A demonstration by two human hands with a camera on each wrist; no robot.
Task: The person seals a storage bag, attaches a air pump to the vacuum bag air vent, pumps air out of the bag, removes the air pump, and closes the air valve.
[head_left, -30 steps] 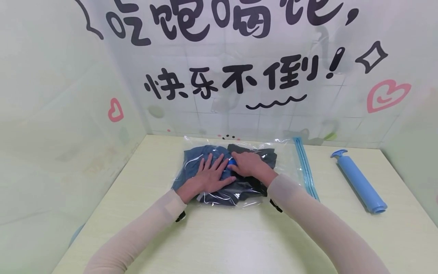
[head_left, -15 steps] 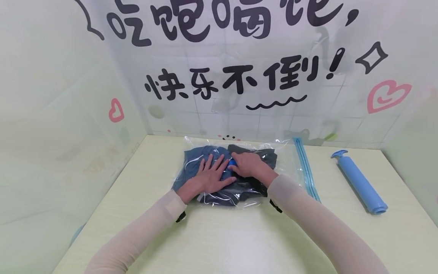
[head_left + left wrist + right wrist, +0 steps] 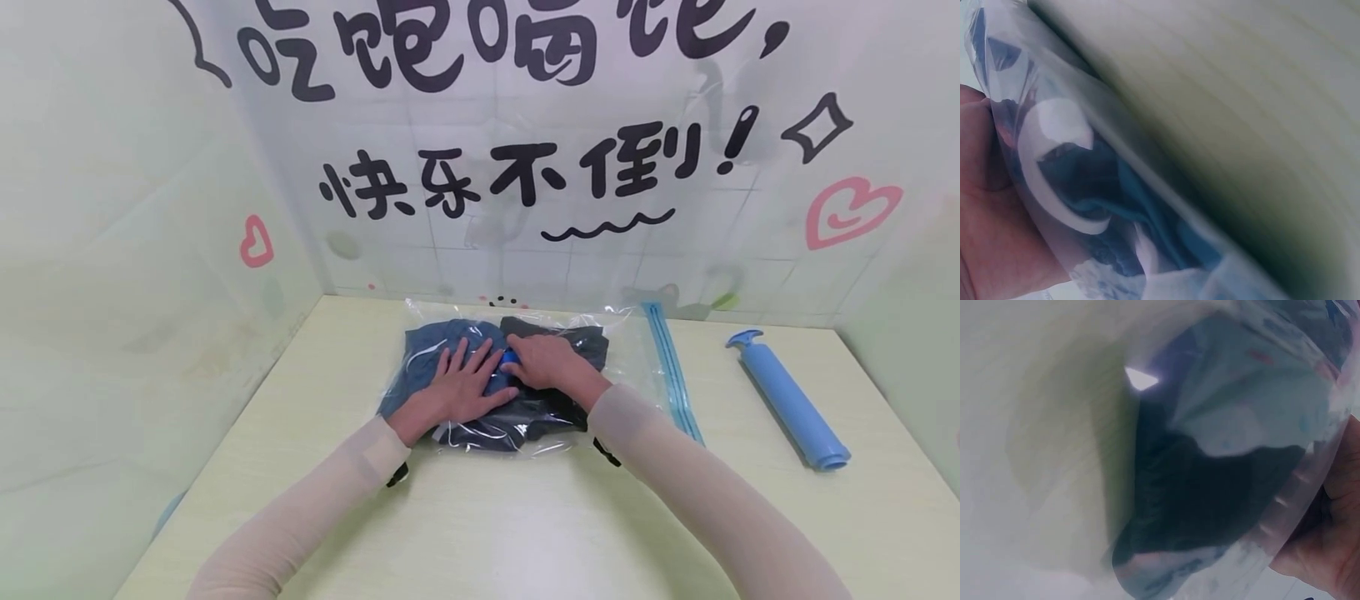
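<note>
The place looks like a booth, with Chinese-lettered walls (image 3: pixel 390 271) round three sides of the table (image 3: pixel 480 525).

From the center toward 6 o'clock, dark cloth (image 3: pixel 1197 494) fills much of a clear plastic bag (image 3: pixel 1288 503), with a rounded fold near 7 o'clock. A hazy gray-green sheen on the plastic veils the cloth toward 1 o'clock. A small, sharp white glint (image 3: pixel 1141 379) sits toward 11 o'clock. At 4 o'clock, the right hand (image 3: pixel 1335 553) lies against the bag's wrinkled edge, its fingertips hidden. Toward 9 o'clock the pale table (image 3: pixel 1054 450) is blurred, with a greenish shadow (image 3: pixel 1119 444) along the cloth.
</note>
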